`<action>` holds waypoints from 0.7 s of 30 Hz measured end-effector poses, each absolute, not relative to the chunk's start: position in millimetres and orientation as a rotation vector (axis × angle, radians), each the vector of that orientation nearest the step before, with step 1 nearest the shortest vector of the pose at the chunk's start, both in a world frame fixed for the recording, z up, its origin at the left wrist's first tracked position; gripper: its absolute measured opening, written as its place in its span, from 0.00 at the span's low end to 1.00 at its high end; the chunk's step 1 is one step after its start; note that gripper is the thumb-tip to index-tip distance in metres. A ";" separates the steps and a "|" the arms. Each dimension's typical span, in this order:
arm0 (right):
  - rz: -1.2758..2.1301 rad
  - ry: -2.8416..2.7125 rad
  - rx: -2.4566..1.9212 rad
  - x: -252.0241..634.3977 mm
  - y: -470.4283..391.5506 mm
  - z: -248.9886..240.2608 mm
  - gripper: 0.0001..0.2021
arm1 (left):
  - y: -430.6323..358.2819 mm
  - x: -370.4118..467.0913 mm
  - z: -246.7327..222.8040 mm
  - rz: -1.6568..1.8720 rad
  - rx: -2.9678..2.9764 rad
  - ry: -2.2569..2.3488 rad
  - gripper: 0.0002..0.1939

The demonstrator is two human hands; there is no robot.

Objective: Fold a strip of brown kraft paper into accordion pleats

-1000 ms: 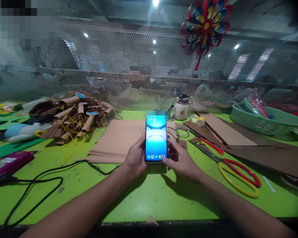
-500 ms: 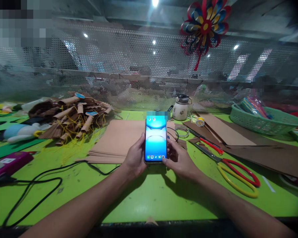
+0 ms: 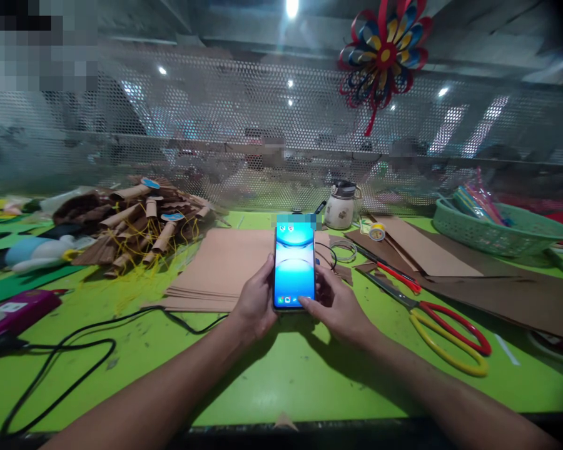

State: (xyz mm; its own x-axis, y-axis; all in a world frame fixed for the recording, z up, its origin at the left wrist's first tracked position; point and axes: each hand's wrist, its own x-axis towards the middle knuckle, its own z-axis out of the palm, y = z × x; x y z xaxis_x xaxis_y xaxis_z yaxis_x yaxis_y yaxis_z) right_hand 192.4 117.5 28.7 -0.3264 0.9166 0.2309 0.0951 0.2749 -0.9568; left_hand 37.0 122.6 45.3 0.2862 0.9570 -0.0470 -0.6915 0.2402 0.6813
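Observation:
A smartphone with a lit blue home screen is held upright between my two hands, above the green table. My left hand is closed around its left edge, the thumb along the side. On the other side, my right hand grips the right edge, and its thumb lies over the row of icons at the bottom of the screen. The fingers behind the phone are mostly hidden. Sheets of brown paper lie stacked just beyond my left hand.
Scissors with red and yellow handles lie at right, before a green basket. A white bottle stands behind the phone. Rolled paper pieces with yellow strings are piled at left, near a magenta tool and black cord.
My right thumb has shifted slightly left across the bottom icons of the screen. The phone stays in both hands, and the whole view has moved a little.

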 end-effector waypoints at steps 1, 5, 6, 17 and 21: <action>1.157 -1.657 -0.932 192.0 117.8 27.9 0.29 | 122.7 36.7 44.8 1.194 0.616 0.515 0.25; 1.121 -1.697 -0.906 192.4 119.0 25.0 0.27 | 122.5 36.8 43.5 1.197 0.621 0.485 0.26; 1.067 -1.717 -0.927 193.7 119.3 25.5 0.26 | 122.1 37.3 43.6 1.208 0.618 0.484 0.25; -0.141 -2.073 -0.907 199.5 126.6 68.0 0.32 | 113.8 47.8 45.6 1.197 0.582 0.502 0.25; -0.275 -2.132 -0.952 194.4 130.8 70.4 0.30 | 112.3 50.8 43.6 1.209 0.595 0.509 0.26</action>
